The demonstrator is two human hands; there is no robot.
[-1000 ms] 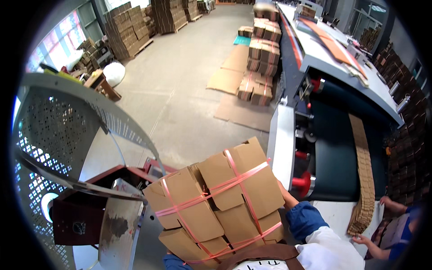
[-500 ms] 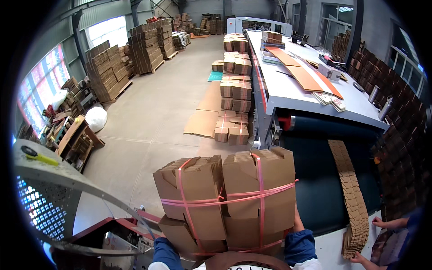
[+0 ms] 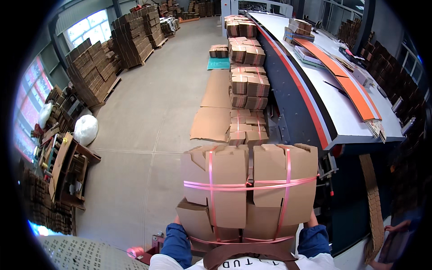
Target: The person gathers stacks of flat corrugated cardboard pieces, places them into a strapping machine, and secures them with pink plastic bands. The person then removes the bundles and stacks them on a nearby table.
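A big bundle of folded cardboard cartons (image 3: 227, 171), tied with pink plastic strapping, is held up against my front. It is made of two side-by-side stacks. My left hand (image 3: 177, 220) grips its lower left side, mostly hidden behind the cardboard and a blue sleeve. On the opposite side my right hand (image 3: 311, 219) presses against the lower right edge, with its fingers largely out of sight.
Tied carton bundles (image 3: 250, 84) stand in a row beside a long machine (image 3: 297, 90), with flat cardboard sheets (image 3: 210, 123) on the floor. Another person's hand (image 3: 396, 226) is by a strip of overlapping cartons (image 3: 372, 198). A perforated metal guard (image 3: 85, 254) is at lower left.
I have moved forward and turned with the bundle; the floor bundles look nearer. The machine's belt and carton strip have shifted toward the right edge, the perforated guard toward the bottom.
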